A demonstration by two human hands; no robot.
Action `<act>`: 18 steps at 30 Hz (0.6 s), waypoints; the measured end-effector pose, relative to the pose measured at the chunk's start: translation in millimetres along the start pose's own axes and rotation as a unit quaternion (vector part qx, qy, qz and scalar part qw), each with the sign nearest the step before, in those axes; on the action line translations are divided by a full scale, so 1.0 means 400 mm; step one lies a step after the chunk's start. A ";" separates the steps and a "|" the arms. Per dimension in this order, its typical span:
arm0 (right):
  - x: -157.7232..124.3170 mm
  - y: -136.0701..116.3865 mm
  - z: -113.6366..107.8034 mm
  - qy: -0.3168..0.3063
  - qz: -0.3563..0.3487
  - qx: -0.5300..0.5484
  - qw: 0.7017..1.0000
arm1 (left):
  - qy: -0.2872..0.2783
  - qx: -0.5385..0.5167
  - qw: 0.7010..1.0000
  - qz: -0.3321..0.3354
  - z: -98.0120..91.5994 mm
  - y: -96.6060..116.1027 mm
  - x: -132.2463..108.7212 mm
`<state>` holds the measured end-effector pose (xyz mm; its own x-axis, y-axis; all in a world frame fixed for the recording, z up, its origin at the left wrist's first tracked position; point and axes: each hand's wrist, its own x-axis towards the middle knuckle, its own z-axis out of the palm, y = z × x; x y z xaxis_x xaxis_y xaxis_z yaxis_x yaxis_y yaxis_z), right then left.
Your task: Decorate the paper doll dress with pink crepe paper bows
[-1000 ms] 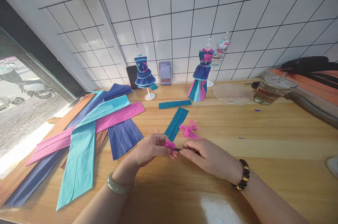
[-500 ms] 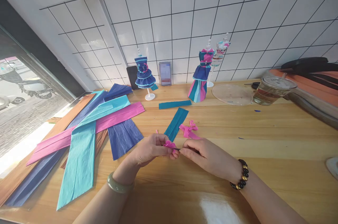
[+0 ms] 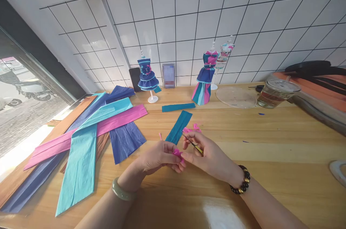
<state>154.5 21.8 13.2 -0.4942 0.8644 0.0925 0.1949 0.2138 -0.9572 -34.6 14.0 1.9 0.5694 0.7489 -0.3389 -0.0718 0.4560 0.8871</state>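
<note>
Pink piece: a small crumpled bit of pink material (image 3: 177, 153), held up in front of the person, over the near part of the wooden tabletop (image 3: 270, 160).
Step in hand: by the look of it, fine shaping or adjusting of that bit by fingertip, with the tool held out of the way.
Next move calls for: probably a steady left pinch and a light right thumb, so the soft folds are not crushed.
Left hand (image 3: 159, 157): thumb and fingers closed on the pink bit, which pokes out at their tips.
Right hand (image 3: 213, 157): fingers curled around a slim tool (image 3: 198, 148), dark with a yellow part; the thumb tip reaches the pink bit's right edge, touching or just beside it, I cannot tell which.
Tool tip: points up and left, clear of the pink bit; type unclear.
Just beyond the hands: pink scraps (image 3: 196, 127) and a teal strip (image 3: 180, 126).
Left side: overlapping strips, a turquoise one (image 3: 83, 167) among them.
Against the wall: a blue-dressed form (image 3: 147, 77).
</note>
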 end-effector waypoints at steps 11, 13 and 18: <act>-0.006 0.009 0.036 -0.028 0.027 0.027 0.999 | -0.019 0.056 0.998 -0.017 0.013 -0.001 -0.001; -0.007 0.011 0.039 -0.028 0.031 0.044 0.998 | -0.019 0.057 0.998 -0.019 0.013 0.001 -0.002; 0.001 0.016 0.039 0.002 0.041 0.073 0.996 | -0.018 0.056 0.998 -0.004 0.010 0.001 -0.003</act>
<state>142.2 16.4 2.8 -0.4780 0.8783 0.0131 0.1092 0.0742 -0.9912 -32.0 11.4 3.9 0.5993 0.7267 -0.3357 0.0227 0.4038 0.9146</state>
